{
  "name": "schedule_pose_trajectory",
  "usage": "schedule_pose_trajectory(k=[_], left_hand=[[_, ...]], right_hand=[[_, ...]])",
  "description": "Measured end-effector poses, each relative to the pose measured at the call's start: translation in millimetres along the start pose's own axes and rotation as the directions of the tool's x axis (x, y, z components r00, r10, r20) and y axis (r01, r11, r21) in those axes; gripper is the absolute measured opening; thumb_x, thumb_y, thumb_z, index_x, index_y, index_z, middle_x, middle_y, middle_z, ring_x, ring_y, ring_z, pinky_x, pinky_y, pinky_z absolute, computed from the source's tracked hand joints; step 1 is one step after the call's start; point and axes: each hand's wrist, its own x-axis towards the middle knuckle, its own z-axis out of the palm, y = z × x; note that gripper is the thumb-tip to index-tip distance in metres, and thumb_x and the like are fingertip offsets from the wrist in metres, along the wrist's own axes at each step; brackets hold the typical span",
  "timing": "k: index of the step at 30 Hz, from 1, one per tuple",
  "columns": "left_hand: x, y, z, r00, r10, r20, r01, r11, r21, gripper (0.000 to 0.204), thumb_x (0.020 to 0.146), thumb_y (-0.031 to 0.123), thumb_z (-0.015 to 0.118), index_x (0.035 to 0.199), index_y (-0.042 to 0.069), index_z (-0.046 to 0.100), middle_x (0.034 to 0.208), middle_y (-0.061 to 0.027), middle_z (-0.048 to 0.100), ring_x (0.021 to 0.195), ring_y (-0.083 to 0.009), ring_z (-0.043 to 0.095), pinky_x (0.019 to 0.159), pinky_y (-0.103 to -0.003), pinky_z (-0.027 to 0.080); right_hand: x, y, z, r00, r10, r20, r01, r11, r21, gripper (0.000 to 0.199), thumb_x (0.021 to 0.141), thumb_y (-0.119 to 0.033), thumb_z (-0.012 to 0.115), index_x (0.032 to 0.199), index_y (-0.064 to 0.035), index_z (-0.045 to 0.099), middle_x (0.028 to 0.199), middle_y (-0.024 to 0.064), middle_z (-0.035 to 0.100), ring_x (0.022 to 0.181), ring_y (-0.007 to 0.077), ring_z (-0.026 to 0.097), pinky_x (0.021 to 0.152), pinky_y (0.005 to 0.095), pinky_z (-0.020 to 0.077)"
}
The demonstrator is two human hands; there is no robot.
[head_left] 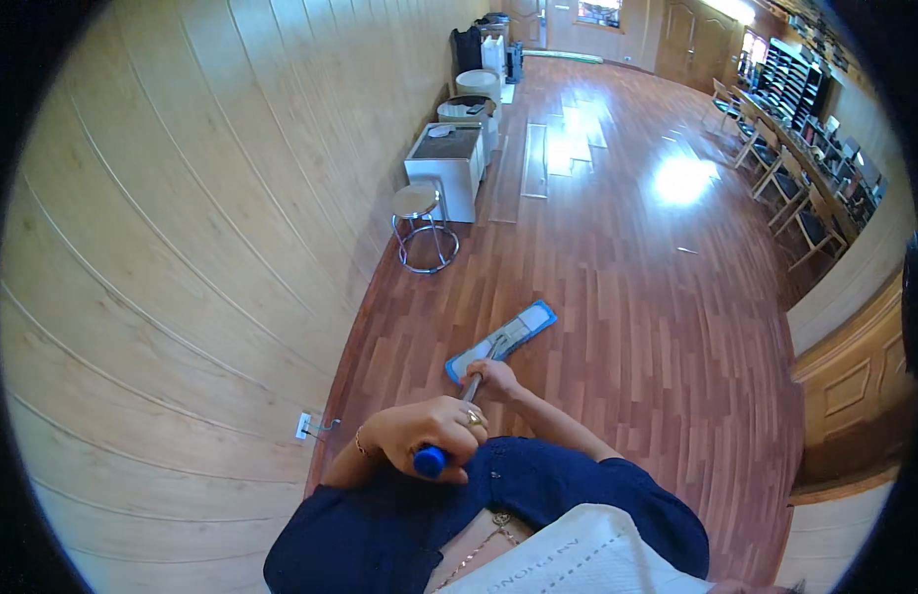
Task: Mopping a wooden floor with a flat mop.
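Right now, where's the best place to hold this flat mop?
Grip the flat mop on its slanted pole, from above: left hand wrapped around the blue top end, right hand lower on the shaft, as shown.

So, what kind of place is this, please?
Probably a long hall or common room, perhaps an office or study room. It has a polished wooden floor, pale panelled walls, and a row of chairs at desks on the right. Both hands hold a flat mop.
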Motion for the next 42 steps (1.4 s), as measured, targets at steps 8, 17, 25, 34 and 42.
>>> schedule_pose_trajectory(k=[8,17,25,34,42], left_hand=[[4,-54,35,0.917,-0.285,-0.278,0.339,0.926,0.169,0.022,0.072,0.015,0.077,0.073,0.006,0.057,0.079,-0.0078,0.063,0.083,-0.0269,0.062,0.088,-0.043,0.044],[3,-18,9,0.889,-0.114,-0.443,0.228,0.95,0.214,0.025,0.07,0.023,0.083,0.075,0.012,0.061,0.079,-0.0027,0.067,0.084,-0.0202,0.068,0.092,-0.042,0.042],[35,-36,4,0.704,-0.06,-0.708,0.147,0.987,0.062,0.025,0.071,0.021,0.079,0.065,0.008,0.059,0.068,-0.0069,0.065,0.074,-0.0242,0.069,0.083,-0.041,0.047],[132,-123,-2,0.905,-0.09,-0.416,0.155,0.98,0.125,0.017,0.071,0.01,0.076,0.068,0.01,0.059,0.071,-0.0037,0.066,0.08,-0.0211,0.069,0.088,-0.039,0.044],[213,-134,-42,0.978,0.095,-0.188,-0.11,0.991,-0.074,0.023,0.071,0.014,0.076,0.064,0.012,0.055,0.065,-0.0025,0.064,0.071,-0.0208,0.069,0.084,-0.039,0.045]], right_hand=[[-7,87,-37,0.991,0.131,0.008,-0.131,0.991,0.019,0.01,0.075,-0.018,0.073,0.079,-0.0135,0.065,0.085,0.0063,0.061,0.082,0.0273,0.062,0.072,0.0343,0.0493],[-14,14,-64,0.985,0.063,-0.162,-0.109,0.949,-0.297,0.029,0.076,-0.032,0.073,0.061,-0.0105,0.062,0.057,0.0085,0.058,0.062,0.0297,0.062,0.057,0.0418,0.0445],[-35,29,-99,0.99,0.034,-0.137,-0.087,0.911,-0.404,0.024,0.077,-0.028,0.069,0.058,-0.0144,0.063,0.062,0.0079,0.062,0.067,0.027,0.062,0.07,0.0406,0.0419],[-97,92,-216,0.885,0.218,-0.411,-0.406,0.793,-0.454,0.027,0.077,-0.032,0.064,0.058,-0.0137,0.061,0.068,0.0091,0.063,0.074,0.0297,0.063,0.068,0.0429,0.0445],[-169,34,-243,0.728,0.186,-0.66,-0.555,0.725,-0.407,0.032,0.079,-0.031,0.066,0.058,-0.0113,0.053,0.063,0.0131,0.059,0.063,0.0347,0.058,0.059,0.0469,0.0405]])
